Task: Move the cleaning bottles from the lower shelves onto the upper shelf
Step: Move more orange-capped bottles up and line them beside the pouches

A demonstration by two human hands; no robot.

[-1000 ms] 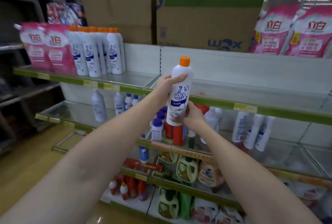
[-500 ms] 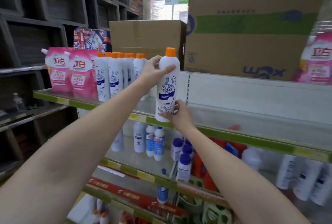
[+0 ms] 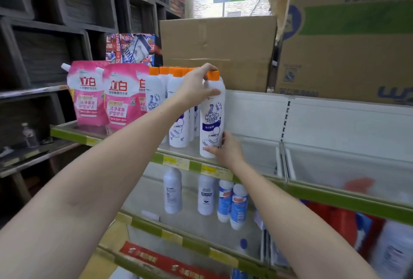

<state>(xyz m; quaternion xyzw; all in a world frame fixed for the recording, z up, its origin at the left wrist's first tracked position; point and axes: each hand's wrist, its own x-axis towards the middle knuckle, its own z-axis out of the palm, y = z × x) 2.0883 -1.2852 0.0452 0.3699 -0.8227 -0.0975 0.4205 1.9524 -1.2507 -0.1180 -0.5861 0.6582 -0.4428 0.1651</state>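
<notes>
A white cleaning bottle with an orange cap (image 3: 212, 115) stands upright on the upper shelf (image 3: 178, 162), at the right end of a row of several matching bottles (image 3: 176, 108). My left hand (image 3: 196, 86) grips its shoulder just below the cap. My right hand (image 3: 225, 146) holds its lower part from the right, fingers curled round the base. Other white and blue bottles (image 3: 232, 202) stand on the shelf below.
Pink detergent pouches (image 3: 102, 93) fill the upper shelf's left end. Cardboard boxes (image 3: 219, 53) sit behind and above it. To the right of the bottle the upper shelf has a clear divider (image 3: 280, 158). Red bottles (image 3: 342, 214) show lower right. Dark shelving stands left.
Both hands carried the bottle up and left from the lower shelves and set it beside the row on the upper shelf. The camera view rose and moved closer.
</notes>
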